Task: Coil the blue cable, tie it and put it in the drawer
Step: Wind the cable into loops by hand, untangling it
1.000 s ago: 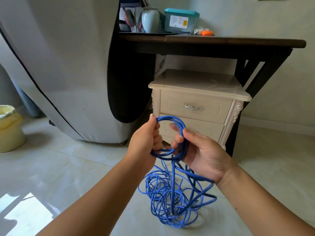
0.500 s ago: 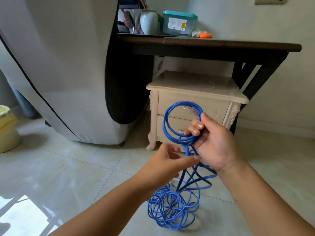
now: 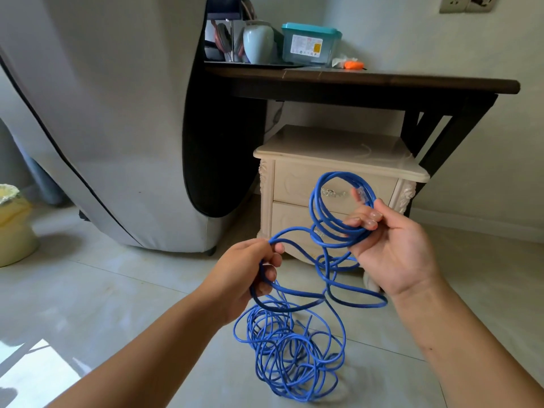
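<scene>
**Laying the next turn: 2 hands, 1 coil**

The blue cable (image 3: pixel 335 235) was only partly coiled. The right hand (image 3: pixel 391 254) held a few finished loops upright in front of the nightstand (image 3: pixel 338 151), its fingers (image 3: pixel 371 222) curled round the gathered strands. A clear plug (image 3: pixel 361 194) stuck up near the top of that coil. The left hand (image 3: pixel 250 278), lower and further left, had its fingers curled round 1 strand that ran across to the coil. Most of the length lay as a loose heap (image 3: pixel 282 343) on the floor (image 3: pixel 147 290) below both hands, with several slack bights hanging between.

The step in hand looked like laying the next turn onto the coil. To do it well, the left hand would probably need to let the strand slide through a light grip rather than drag it. That way the heap would pay out from its top instead of lifting as a knot. Each new turn ought to match the size of those in the right hand. The right fingers would have to ease just enough to admit it without dropping the rest. A slight roll of the strand per turn would likely stop it kinking. The hanging bights seemed the likeliest snag and wanted shaking free before the pull. The 2 drawers (image 3: pixel 294 187) stood closed, so tying and stowing remained to be done.
</scene>
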### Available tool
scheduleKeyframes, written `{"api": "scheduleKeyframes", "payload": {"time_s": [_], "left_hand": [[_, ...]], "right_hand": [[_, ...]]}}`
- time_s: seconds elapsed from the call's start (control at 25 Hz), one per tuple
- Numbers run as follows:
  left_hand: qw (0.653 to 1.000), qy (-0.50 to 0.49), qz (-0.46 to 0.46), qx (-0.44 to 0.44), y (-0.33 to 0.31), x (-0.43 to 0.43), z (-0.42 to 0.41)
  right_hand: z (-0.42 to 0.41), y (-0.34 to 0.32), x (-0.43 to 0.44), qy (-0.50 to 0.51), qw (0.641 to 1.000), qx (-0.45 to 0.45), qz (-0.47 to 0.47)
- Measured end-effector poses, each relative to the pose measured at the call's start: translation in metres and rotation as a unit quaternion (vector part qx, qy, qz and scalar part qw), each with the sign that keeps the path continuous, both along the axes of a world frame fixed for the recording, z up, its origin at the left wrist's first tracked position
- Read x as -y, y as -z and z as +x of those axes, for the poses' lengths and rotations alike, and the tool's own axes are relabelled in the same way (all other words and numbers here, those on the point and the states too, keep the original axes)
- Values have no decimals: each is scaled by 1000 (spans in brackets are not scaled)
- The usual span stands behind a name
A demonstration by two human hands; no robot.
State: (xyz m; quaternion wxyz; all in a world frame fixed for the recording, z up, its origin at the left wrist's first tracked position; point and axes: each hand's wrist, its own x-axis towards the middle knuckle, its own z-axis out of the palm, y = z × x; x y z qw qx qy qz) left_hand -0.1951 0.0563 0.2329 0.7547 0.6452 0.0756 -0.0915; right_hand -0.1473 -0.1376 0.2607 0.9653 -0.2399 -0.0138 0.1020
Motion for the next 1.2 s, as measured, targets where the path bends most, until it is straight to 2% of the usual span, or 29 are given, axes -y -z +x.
{"api": "scheduleKeyframes", "payload": {"time_s": [0.12, 0.24, 0.32, 0.44, 0.52, 0.56, 0.64, 0.68, 0.76, 0.84, 0.92, 1.0, 1.2], "left_hand": [[999, 1, 48, 14, 0, -1, -1], [996, -2, 87, 36, -1, -3, 1], [993, -26, 109, 40, -2, -3, 2], [963, -51, 256, 60, 0, -1, 6], [951, -39, 303, 52, 1, -1, 10], [951, -28, 306, 37, 1, -1, 11], [964, 2, 265, 4, 1, -2, 12], [977, 10, 212, -12, 1, -2, 12], [996, 7, 81, -32, 0, -2, 11], [999, -7, 3, -35, -1, -1, 12], [999, -29, -27, -22, 0, 0, 12], [999, -40, -34, 3, 0, 2, 10], [997, -37, -7, 72, 0, 0, 10]], "right_hand": [[3, 3, 5, -5, 999, -20, 25], [0, 3, 4, -19, 1000, -12, -7], [-3, 2, 1, -9, 997, 22, -71], [-11, 3, -6, 31, 973, 101, -206], [-17, 7, -10, 60, 934, 162, -312], [-20, 8, -12, 78, 903, 198, -373], [-22, 13, -12, 104, 821, 272, -491], [-24, 15, -11, 109, 786, 298, -531], [-29, 16, -8, 111, 738, 332, -577], [-37, 15, -8, 105, 702, 361, -605], [-42, 16, -8, 91, 677, 378, -625], [-44, 17, -9, 79, 668, 386, -632], [-43, 24, -5, 57, 630, 390, -669]]}}
